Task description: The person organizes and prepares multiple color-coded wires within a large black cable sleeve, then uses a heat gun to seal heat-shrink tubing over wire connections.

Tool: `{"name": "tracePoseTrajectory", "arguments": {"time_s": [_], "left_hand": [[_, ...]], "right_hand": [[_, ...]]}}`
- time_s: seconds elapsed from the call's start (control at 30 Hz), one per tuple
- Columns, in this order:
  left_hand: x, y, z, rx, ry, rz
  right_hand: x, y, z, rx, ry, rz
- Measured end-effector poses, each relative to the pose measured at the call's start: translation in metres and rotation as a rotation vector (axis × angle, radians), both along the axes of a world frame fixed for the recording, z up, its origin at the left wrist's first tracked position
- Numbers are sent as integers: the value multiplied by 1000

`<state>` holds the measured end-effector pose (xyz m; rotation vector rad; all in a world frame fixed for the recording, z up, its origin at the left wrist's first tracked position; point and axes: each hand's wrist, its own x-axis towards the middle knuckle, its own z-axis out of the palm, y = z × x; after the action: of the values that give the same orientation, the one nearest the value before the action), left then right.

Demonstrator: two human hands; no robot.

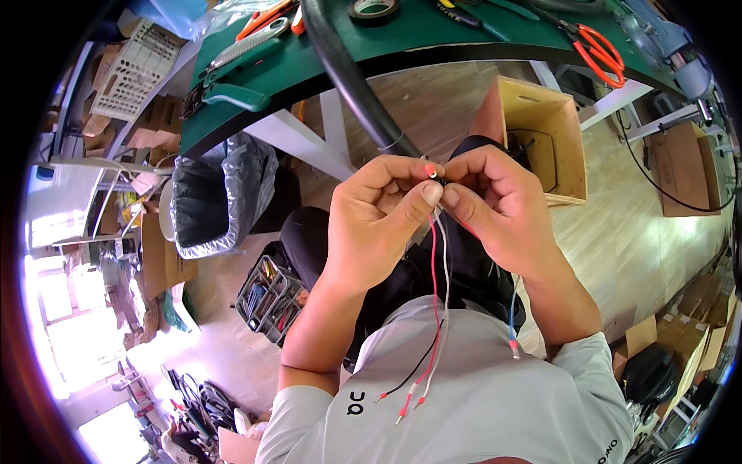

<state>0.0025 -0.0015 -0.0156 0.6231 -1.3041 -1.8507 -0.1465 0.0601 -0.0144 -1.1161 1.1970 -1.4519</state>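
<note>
A thick black cable (348,69) comes down from the bench to my hands in the middle. My left hand (371,220) pinches a thin wire near the cable's end between thumb and forefinger, beside a small red-orange tip (430,168). Opposite it, the thumb and forefinger of my right hand (506,205) close on the same spot, fingertips nearly touching. From below the fingers hang a red wire (434,267), a white wire (445,271) and a black wire (421,362), with red tips lying over my shirt. A blue wire (512,317) dangles below my right hand. The pinched part is mostly hidden.
The green bench (433,39) holds red-handled scissors (599,54), green-handled pliers (236,97) and a tape roll (373,8). Below stand a lined bin (263,166), a wooden box (568,116) and a tool caddy (270,298). Cardboard boxes (680,340) line the right.
</note>
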Motion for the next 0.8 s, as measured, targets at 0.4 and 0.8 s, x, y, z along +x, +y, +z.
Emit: {"name": "tracePoseTrajectory", "arguments": {"time_s": [0.4,0.8], "left_hand": [[50,18,-24,89,188,301],[69,23,-26,160,-41,434]], "right_hand": [[53,-17,2,34,267,94],[80,-32,-28,-424,808,-75]]}}
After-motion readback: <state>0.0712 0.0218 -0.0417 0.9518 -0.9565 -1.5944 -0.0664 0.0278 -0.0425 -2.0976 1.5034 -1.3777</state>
